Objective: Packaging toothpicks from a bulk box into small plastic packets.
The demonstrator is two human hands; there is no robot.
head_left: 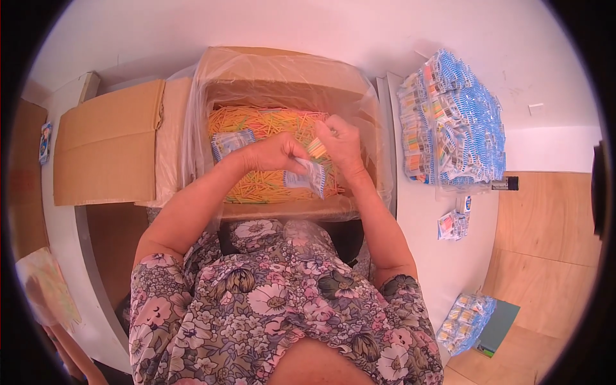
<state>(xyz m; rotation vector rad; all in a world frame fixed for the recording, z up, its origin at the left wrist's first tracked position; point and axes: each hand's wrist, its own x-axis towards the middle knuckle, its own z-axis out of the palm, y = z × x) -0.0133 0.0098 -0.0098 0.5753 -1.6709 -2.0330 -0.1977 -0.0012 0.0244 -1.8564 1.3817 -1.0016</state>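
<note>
My left hand (274, 154) pinches a small clear plastic packet (313, 178) with blue-and-white print, which hangs down over the box. Close beside it, my right hand (341, 142) is closed on a short bundle of thin yellow and orange sticks (317, 149), held just above the packet. Below both hands, an open cardboard box (282, 210) lined with clear plastic holds a thick layer of loose thin sticks (256, 183) in orange, yellow, pink and green. On the sticks, left of my left hand, lie more printed packets (224, 144), partly hidden by my wrist.
A tall stack of filled packets (459, 122) in clear plastic stands right of the box. Nearer lie a few loose packets (453, 224) and a smaller packet bundle (467, 321) beside a dark green flat object (500, 327). Cardboard (106, 151) flanks the box's left; another person's arm (70, 353) shows lower left.
</note>
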